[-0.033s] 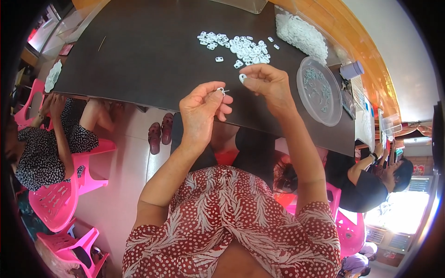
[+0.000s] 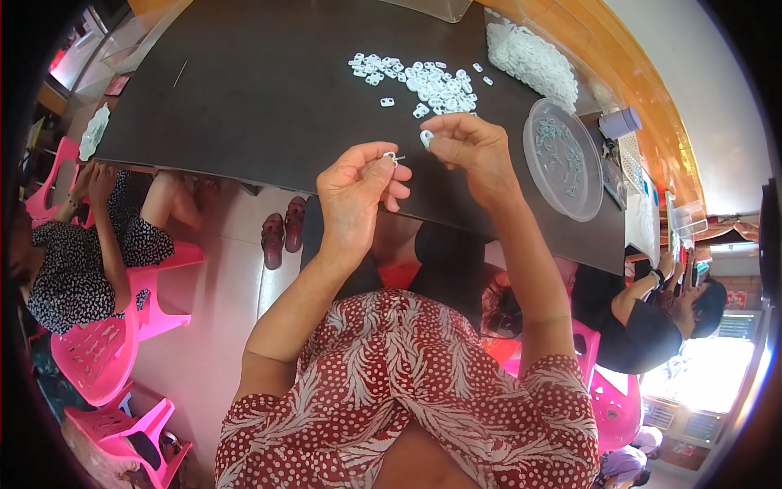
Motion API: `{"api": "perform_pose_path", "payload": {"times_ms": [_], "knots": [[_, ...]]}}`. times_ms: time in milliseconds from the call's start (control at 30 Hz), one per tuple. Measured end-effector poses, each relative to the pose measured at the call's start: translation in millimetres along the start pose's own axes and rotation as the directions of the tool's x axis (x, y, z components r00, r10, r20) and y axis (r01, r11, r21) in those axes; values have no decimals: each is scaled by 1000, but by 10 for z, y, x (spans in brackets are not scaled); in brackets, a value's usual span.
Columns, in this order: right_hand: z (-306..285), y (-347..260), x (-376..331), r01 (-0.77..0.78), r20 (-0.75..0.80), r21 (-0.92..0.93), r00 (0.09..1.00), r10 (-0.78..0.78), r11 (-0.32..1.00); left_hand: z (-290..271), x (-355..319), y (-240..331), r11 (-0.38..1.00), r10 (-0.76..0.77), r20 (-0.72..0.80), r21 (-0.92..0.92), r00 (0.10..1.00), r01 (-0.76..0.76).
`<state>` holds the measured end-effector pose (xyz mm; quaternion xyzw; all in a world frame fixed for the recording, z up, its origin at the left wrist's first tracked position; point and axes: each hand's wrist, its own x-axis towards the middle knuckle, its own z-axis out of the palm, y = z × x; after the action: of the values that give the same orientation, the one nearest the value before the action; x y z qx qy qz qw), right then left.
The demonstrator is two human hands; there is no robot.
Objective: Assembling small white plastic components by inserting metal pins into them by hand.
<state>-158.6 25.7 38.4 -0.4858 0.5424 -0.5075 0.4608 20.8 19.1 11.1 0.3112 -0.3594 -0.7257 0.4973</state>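
Between the thumb and fingers of my left hand [image 2: 356,191] is a small white plastic piece [image 2: 390,156] with a thin metal pin sticking out toward the right. My right hand [image 2: 476,155], a little higher and to the right, pinches a white oval plastic piece [image 2: 427,138] with a hole in it. The two pieces are apart, held above the dark table's near edge. Just beyond my hands lies a loose pile of white two-holed plastic pieces [image 2: 440,88], with a smaller cluster [image 2: 375,67] at its left.
Right of my right hand sits a clear round tray [image 2: 551,181] holding small greenish parts. Behind it, a clear container holds many white pieces [image 2: 531,61]. A purple cup [image 2: 621,122] stands farther right. Other people sit at the left [image 2: 73,285] and right [image 2: 643,322], near pink chairs [image 2: 96,359].
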Motion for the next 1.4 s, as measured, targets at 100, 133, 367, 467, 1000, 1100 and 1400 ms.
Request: {"api": "perform_pose_path", "payload": {"times_ms": [100, 133, 367, 467, 1000, 1100, 1400], "knots": [[69, 38, -65, -25, 11, 116, 1000, 24, 993, -1, -21, -11, 999, 27, 17, -17, 999, -27], [98, 43, -86, -27, 12, 119, 1000, 26, 992, 2, -32, -8, 999, 44, 18, -22, 999, -44], [253, 55, -180, -4, -28, 152, 1000, 8, 988, 31, -80, -37, 997, 72, 8, 9, 997, -72], [301, 34, -200, 21, -45, 108, 999, -16, 994, 42, -109, -39, 997, 73, -3, 19, 997, -73], [421, 48, -253, 78, -70, 72, 995, -73, 994, 74, -142, -63, 989, 89, -55, 126, 994, -82], [427, 42, -264, 78, -71, 54, 995, -74, 995, 66, -130, -81, 987, 109, -43, 120, 993, -103], [475, 175, -297, 310, -99, -204, 937, -334, 929, 27, -106, -129, 996, 89, 36, -11, 995, -89]]}}
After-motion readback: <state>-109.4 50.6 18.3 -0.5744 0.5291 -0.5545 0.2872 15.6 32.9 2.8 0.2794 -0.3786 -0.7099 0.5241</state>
